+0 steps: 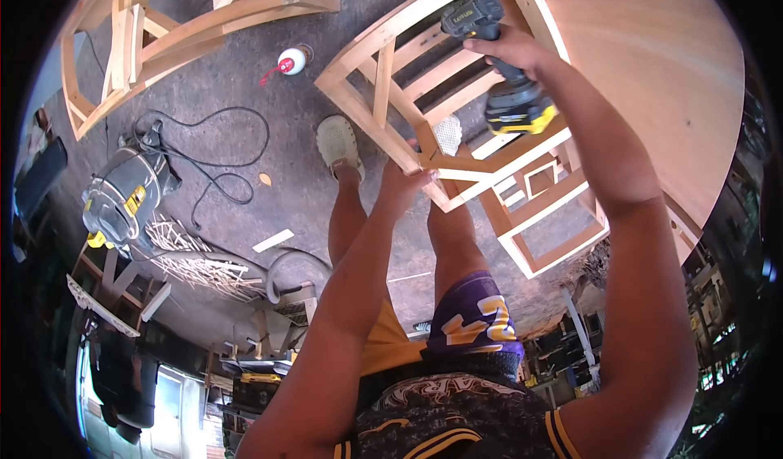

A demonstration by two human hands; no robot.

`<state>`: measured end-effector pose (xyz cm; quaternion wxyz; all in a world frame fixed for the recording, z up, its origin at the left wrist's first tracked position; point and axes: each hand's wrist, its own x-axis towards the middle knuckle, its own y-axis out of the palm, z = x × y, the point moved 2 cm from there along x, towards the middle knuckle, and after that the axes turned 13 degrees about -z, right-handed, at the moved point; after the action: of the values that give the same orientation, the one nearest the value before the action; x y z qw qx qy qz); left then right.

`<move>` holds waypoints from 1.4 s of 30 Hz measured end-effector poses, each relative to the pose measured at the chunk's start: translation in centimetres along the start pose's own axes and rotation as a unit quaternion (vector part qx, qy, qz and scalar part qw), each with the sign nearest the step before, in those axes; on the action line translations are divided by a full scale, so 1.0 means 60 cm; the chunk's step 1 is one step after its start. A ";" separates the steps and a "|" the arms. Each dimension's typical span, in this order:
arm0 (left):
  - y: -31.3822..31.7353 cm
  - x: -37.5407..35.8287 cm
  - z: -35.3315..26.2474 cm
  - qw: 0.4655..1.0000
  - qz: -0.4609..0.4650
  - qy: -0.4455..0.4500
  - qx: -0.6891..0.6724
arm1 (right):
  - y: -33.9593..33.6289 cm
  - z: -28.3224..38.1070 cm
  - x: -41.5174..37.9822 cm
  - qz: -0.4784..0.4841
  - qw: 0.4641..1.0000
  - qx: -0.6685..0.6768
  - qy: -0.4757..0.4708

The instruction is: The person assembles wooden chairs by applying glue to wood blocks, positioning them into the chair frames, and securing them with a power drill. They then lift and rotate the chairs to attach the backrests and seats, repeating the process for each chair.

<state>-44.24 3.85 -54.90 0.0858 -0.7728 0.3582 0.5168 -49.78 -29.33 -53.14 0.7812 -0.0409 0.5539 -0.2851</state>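
Note:
My right hand (518,49) is wrapped round the grip of a cordless drill (520,104), black with a yellow-edged battery. It is held over a pale wooden frame (364,118) made of joined bars and slats. The drill's head points to the upper left; whether a bit is fitted I cannot make out. Lower down, my left hand (401,188) grips the near corner of that frame, where several bars meet. Part of its fingers is hidden behind the wood.
A large plywood sheet (652,92) lies at the right. Another wooden frame (220,31) stands upper left. On the floor are a white glue bottle with a red cap (291,62), a vacuum cleaner (122,198), a looped black cord (208,124) and a heap of thin wood strips (192,255).

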 end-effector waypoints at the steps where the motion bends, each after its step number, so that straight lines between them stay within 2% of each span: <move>1: 0.000 0.000 -0.001 1.000 0.001 -0.002 -0.004 | -0.010 0.000 -0.007 0.017 0.999 -0.040 -0.024; 4: 0.005 -0.006 -0.016 1.000 0.008 -0.003 -0.005 | -0.043 0.019 -0.051 0.060 0.994 -0.090 0.033; 6: 0.006 -0.009 -0.020 1.000 0.006 -0.005 -0.010 | -0.055 0.019 -0.075 0.042 0.992 -0.110 0.046; 8: 0.007 -0.009 -0.021 1.000 0.008 -0.001 -0.021 | -0.067 0.009 -0.091 0.105 0.985 -0.089 0.107; 9: 0.006 -0.007 -0.016 1.000 0.007 -0.003 -0.024 | -0.068 0.008 -0.099 0.138 0.981 -0.084 0.110; 13: 0.005 -0.007 -0.007 1.000 -0.015 0.003 -0.008 | -0.053 -0.004 -0.112 0.144 0.973 -0.140 0.113; 19: 0.001 -0.005 0.003 0.999 -0.020 -0.007 -0.027 | -0.052 -0.009 -0.112 0.179 0.969 -0.134 0.108; 23: -0.001 0.002 0.011 1.000 -0.020 0.016 -0.008 | -0.049 -0.014 -0.111 0.176 0.967 -0.151 0.108; 32: 0.007 -0.008 -0.013 0.998 -0.008 -0.014 -0.053 | -0.041 -0.021 -0.109 0.178 0.968 -0.147 0.100; 42: 0.001 -0.001 0.000 0.999 -0.013 0.010 -0.029 | -0.043 -0.033 -0.105 0.180 0.967 -0.142 0.113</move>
<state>-44.26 3.84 -54.83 0.0671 -0.7847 0.3337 0.5180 -53.97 -27.87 -47.61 0.7384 -0.0184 0.6713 -0.0613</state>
